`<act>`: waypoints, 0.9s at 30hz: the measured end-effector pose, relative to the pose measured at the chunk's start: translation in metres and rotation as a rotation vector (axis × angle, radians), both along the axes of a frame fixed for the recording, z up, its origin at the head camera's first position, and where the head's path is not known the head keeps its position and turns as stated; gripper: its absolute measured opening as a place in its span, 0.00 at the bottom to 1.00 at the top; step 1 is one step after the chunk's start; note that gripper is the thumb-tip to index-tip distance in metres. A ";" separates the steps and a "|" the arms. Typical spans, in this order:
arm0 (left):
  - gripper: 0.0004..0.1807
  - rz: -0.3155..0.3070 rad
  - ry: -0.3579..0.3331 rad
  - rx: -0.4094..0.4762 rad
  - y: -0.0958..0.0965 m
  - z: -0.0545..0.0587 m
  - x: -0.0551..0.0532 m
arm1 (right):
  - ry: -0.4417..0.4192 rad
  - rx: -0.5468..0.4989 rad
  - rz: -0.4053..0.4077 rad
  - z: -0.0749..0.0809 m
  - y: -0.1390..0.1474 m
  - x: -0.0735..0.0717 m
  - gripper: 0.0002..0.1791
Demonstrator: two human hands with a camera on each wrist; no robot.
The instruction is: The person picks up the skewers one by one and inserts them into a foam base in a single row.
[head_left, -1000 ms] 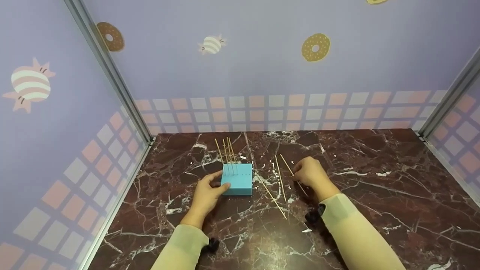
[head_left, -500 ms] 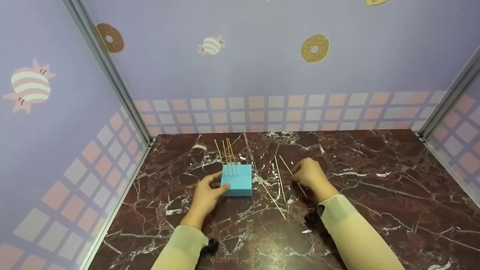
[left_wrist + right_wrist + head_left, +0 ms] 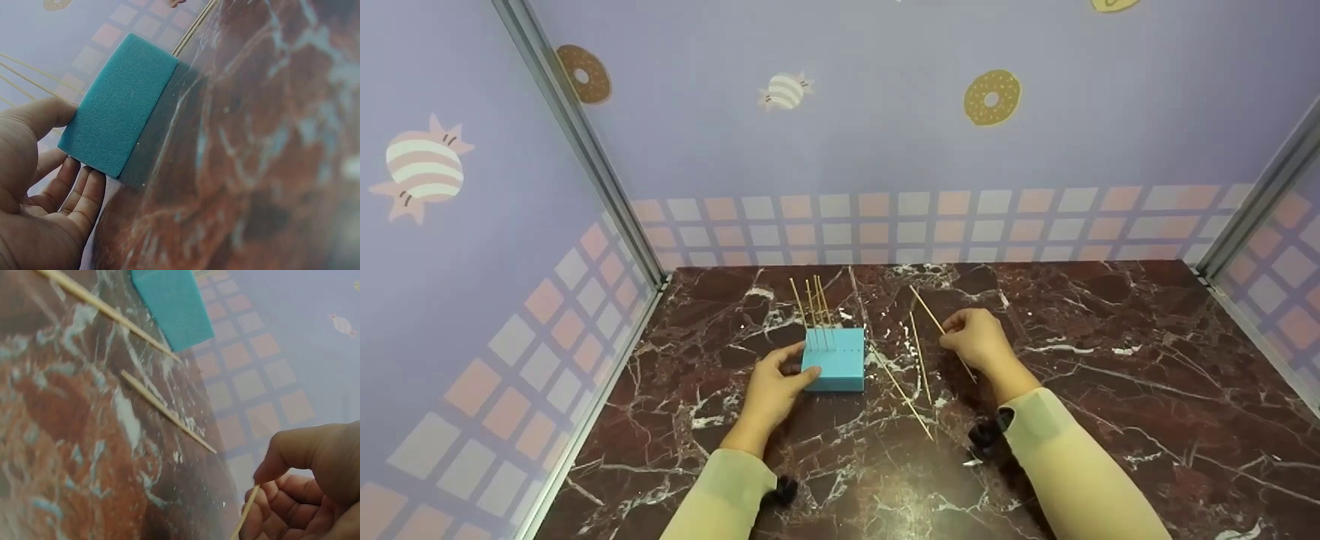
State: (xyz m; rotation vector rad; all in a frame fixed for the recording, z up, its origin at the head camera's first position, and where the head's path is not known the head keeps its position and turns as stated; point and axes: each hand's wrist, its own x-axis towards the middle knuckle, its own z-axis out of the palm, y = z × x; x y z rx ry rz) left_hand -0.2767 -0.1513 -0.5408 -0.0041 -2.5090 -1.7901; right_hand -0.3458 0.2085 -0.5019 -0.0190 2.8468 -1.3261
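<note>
My left hand (image 3: 776, 382) grips a light blue foam block (image 3: 840, 371) at its left side, the thumb on its top near the front corner. Several thin bamboo skewers (image 3: 811, 304) stand in the left part of the block, leaning slightly. Small dark holes continue the row to the right. In the left wrist view, thumb and fingers lie against one end of the block (image 3: 118, 107). To the right, my right hand (image 3: 979, 339) pinches another skewer (image 3: 926, 309) between thumb and fingers; the right wrist view shows that skewer (image 3: 246, 513) under the thumb tip.
Two loose skewers, one nearer the block (image 3: 901, 394) and one nearer the right hand (image 3: 921, 360), lie on the dark red marbled table (image 3: 1110, 420). White crumbs are scattered around them. A patterned lilac wall (image 3: 885, 135) rises behind, with others at both sides.
My right hand has lifted slightly, and the pinched skewer has shifted with its far end up and left. The left hand and foam block have stayed in place.
</note>
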 end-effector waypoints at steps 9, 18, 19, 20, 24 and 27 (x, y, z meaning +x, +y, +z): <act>0.33 0.011 0.001 -0.017 0.000 0.001 -0.002 | 0.154 -0.148 -0.025 0.005 -0.006 0.000 0.09; 0.32 0.035 -0.006 -0.022 0.000 0.002 -0.003 | 0.198 -0.303 -0.042 0.010 -0.013 0.001 0.09; 0.32 0.031 -0.004 -0.022 0.000 0.002 -0.002 | 0.203 -0.320 -0.043 0.011 -0.013 0.002 0.09; 0.32 0.029 -0.006 -0.021 0.000 0.001 -0.002 | 0.211 -0.336 -0.044 0.011 -0.014 0.003 0.09; 0.32 0.017 -0.011 -0.015 0.000 0.000 -0.002 | 0.251 -0.389 -0.031 0.013 -0.017 0.006 0.09; 0.33 0.022 -0.011 -0.013 0.001 0.000 -0.002 | 0.284 -0.431 -0.008 0.015 -0.022 0.006 0.09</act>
